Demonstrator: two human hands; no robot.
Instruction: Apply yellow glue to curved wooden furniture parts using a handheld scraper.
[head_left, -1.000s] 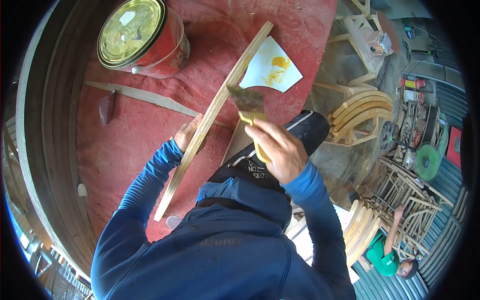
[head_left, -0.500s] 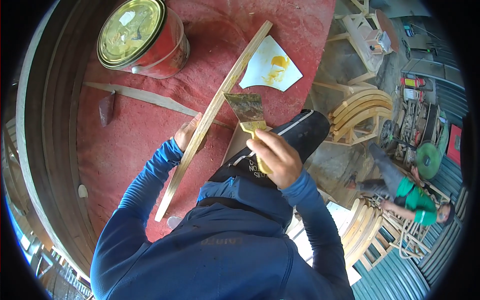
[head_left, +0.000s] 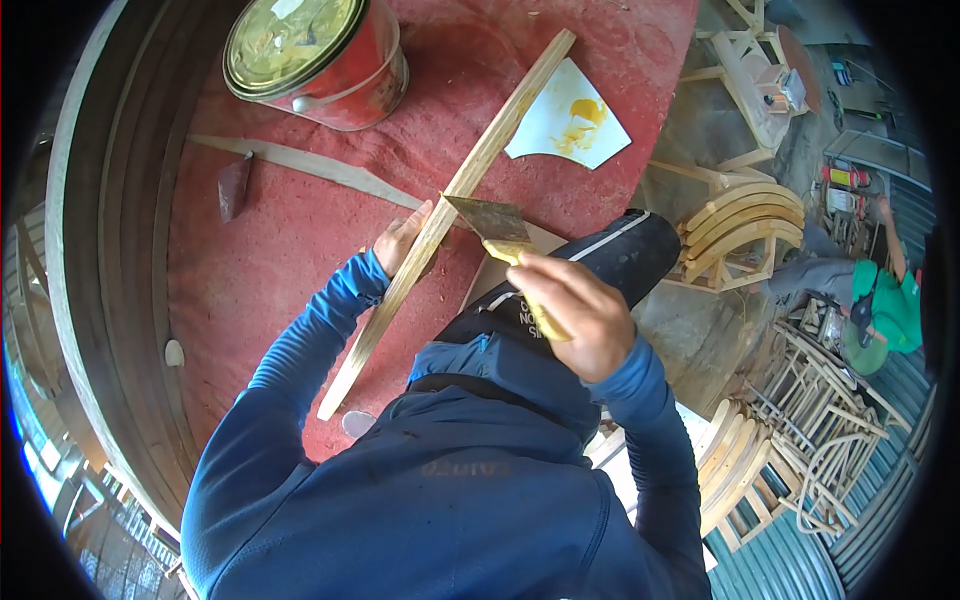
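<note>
A long, narrow wooden strip (head_left: 392, 305) runs diagonally across my lap side of the red-covered surface. My left hand (head_left: 402, 243) grips it near the middle; some of its fingers are hidden behind the wood. In my right hand (head_left: 575, 308) is a putty knife (head_left: 490, 218) with a yellow handle and a wide, stained blade. The blade's corner lies at the strip's edge, just above my left hand, and seems to touch it. Beyond the blade, a white plate (head_left: 560, 135) carries smears of yellow-orange putty, partly tucked behind the strip's upper end.
A red metal can (head_left: 345, 85) with a smeared lid stands at the far left. A thin curved board (head_left: 310, 170) and a sanding-paper-like brown piece (head_left: 234, 188) lie nearby. Curved wooden parts (head_left: 745, 225) are stacked at right, where a person in green (head_left: 885, 300) stands.
The putty knife's blade has tilted flatter and come up to the strip's edge. My view has shifted slightly. The person in green has moved and now has an arm raised.
</note>
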